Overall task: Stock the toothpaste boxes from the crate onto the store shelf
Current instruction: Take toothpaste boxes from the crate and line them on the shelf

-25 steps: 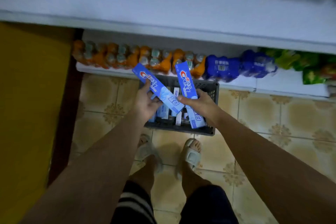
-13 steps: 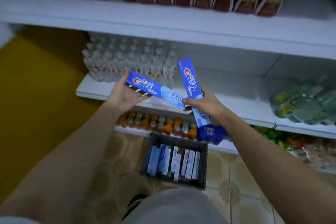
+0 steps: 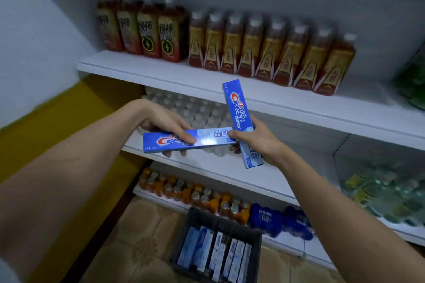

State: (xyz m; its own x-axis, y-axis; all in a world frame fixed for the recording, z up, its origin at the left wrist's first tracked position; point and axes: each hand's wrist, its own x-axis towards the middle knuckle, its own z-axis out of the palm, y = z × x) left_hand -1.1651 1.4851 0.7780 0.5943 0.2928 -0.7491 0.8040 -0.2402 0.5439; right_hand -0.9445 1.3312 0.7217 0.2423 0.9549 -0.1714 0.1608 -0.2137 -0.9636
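1. my left hand grasps a toothpaste box lying almost level, thumb across its printed face and fingers curled under, out in front of the middle shelf.
2. my right hand is wrapped round a second toothpaste box that stands nearly upright, its top end reaching the lip of the upper shelf; the near end of the level box touches this hand's thumb.
3. i judge this as the carry step: two boxes lifted, neither placed yet. next i need to pick a bare stretch of shelf and set each box down flat.
4. room: the upper shelf has a bare front strip ahead of the drink bottles; the middle shelf is open to the right of the water bottles.
5. the crate sits on the floor below, just beside the bottom shelf, more boxes in it.
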